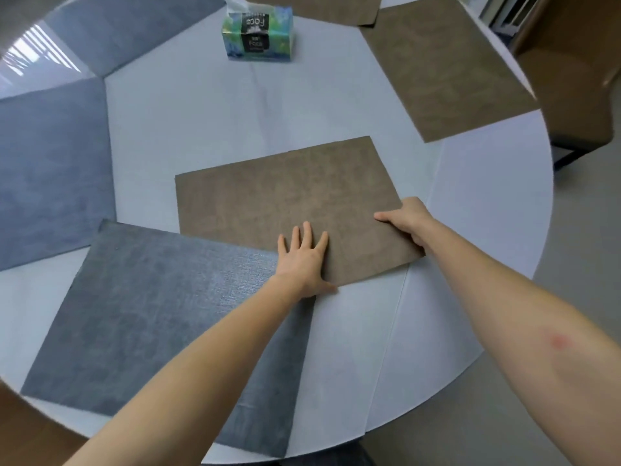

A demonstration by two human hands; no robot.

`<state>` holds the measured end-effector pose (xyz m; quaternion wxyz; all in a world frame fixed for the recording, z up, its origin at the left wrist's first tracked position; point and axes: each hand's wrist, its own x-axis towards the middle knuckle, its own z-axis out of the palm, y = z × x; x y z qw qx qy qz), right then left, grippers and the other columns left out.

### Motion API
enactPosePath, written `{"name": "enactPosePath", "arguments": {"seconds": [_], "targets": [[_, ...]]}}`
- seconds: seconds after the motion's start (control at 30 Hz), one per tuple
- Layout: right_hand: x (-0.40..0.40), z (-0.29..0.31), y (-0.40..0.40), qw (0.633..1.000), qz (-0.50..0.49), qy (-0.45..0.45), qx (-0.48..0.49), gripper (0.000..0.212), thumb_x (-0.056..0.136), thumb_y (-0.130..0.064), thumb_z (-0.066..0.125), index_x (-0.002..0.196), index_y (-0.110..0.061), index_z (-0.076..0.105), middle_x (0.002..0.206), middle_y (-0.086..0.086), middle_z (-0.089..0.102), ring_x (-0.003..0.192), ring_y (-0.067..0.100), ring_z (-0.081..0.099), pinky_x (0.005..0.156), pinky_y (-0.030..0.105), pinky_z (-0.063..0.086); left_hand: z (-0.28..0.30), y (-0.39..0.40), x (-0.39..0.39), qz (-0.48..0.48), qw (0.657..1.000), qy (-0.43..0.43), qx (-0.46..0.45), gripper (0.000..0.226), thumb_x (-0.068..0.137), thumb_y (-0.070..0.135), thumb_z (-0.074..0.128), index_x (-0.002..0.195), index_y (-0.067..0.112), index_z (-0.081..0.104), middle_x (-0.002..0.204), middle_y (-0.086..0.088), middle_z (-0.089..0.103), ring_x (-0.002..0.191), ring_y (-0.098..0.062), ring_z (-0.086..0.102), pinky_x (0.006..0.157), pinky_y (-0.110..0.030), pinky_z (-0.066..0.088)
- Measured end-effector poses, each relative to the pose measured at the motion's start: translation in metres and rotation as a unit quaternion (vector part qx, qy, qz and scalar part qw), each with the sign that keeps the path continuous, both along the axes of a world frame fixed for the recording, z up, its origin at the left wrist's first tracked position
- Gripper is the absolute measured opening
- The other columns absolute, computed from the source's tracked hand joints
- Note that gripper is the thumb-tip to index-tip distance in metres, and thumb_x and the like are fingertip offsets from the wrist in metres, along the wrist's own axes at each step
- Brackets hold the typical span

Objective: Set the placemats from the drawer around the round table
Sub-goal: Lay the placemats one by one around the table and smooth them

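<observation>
Head view shows you over the round white tabletop [208, 129], placing a brown placemat [279, 210] on the near-right part of the ring. Your left hand [304, 260] lies flat on its near edge, fingers [306, 234] straight and slightly spread, pressing down. Your right hand [408, 222] holds the mat's right edge: the thumb lies on top, and the other fingers curl at or under the edge, so it looks like a pinch.

The mat sits skewed and well in from the rim, its left corner touching or slightly overlapping the grey-blue placemat [151, 317] just beside it. You are probably still adjusting it. The next move likely calls for sliding and turning the mat toward the rim on your right, so it fills the bare gap there and clears its neighbour. Keep the left palm light, or the mat will drag rather than pivot.

All the mats are thin, flat rectangles with a matte, woven-looking, mottled surface; they seem stiff enough to keep straight edges. Two more grey-blue mats [50, 169] lie along the left, and another brown mat [447, 72] lies at the far right, with a further brown one at the top edge. The tabletop is smooth with faint seams and some glare at far left. A soft tissue pack [258, 35] stands at the far middle, a tissue poking out.
</observation>
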<state>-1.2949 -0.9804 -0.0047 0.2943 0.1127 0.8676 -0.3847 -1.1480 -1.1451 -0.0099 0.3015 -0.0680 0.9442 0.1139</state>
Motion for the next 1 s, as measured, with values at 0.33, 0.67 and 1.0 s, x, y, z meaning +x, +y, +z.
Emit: {"name": "enactPosePath", "arguments": {"seconds": [0.33,0.67,1.0], "targets": [[-0.011,0.007,0.018,0.938,-0.244,0.216,-0.114,0.021,0.093,-0.011,0.055,0.107,0.0,0.067,0.105,0.009,0.069,0.094,0.017,0.061,0.083,0.024,0.046,0.009,0.016,-0.034,0.027,0.999,0.045,-0.013,0.103,0.083,0.057,0.062,0.155,0.021,-0.001,0.162,-0.011,-0.01,0.149,-0.034,-0.007,0.119,-0.055,0.001],[0.014,-0.02,0.033,0.92,-0.333,0.143,-0.147,0.019,0.093,-0.006,0.053,0.106,0.002,0.064,0.108,0.014,0.067,0.09,0.019,0.059,0.077,0.025,0.046,0.003,0.034,-0.048,0.005,0.999,0.005,0.032,0.081,0.095,0.05,0.048,0.155,0.022,0.002,0.162,-0.003,-0.008,0.149,-0.028,0.001,0.117,-0.057,0.009],[0.102,-0.001,0.012,0.948,-0.104,0.268,0.14,0.048,0.085,-0.019,0.064,0.129,-0.009,0.047,0.136,0.012,0.045,0.125,0.03,0.042,0.1,0.038,0.034,0.013,-0.017,0.022,0.061,0.996,0.049,0.035,0.081,0.094,0.045,0.053,0.156,0.019,0.006,0.163,-0.009,-0.003,0.15,-0.031,-0.001,0.12,-0.051,0.011]]}}
